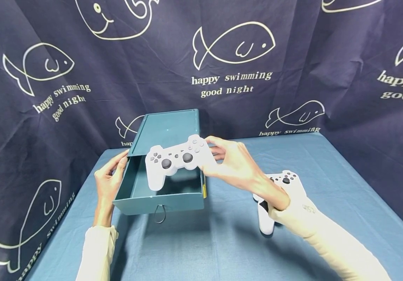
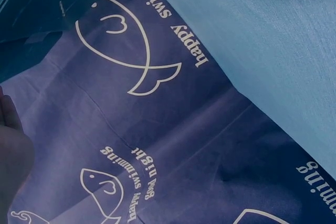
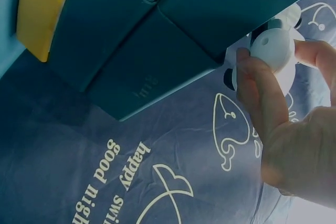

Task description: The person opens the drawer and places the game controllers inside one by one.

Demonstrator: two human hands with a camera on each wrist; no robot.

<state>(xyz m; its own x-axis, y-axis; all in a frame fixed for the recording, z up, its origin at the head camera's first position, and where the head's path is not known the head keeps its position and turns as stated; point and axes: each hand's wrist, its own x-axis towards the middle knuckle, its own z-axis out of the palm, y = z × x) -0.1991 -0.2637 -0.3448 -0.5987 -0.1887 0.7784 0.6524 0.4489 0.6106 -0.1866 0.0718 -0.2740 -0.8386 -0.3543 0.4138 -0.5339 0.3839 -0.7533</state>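
Note:
In the head view a teal drawer box [image 1: 168, 124] stands at the middle left, its drawer [image 1: 159, 203] pulled out toward me and a loop pull hanging from the front. My left hand [image 1: 109, 175] grips the box's left edge, thumb and fingers at the side. Over the drawer opening is a white game controller [image 1: 177, 153], buttons and sticks facing me. My right hand [image 1: 233, 162] holds that controller by its right grip; the right wrist view shows thumb and fingers pinching the grip end [image 3: 273, 51] beside the box.
A second white game controller [image 1: 266, 222] lies on the blue tablecloth [image 1: 187, 253], partly hidden under my right forearm. Yellow material [image 1: 204, 190] shows on the box's right side. A dark blue fish-print curtain [image 1: 173, 78] hangs behind and around the table.

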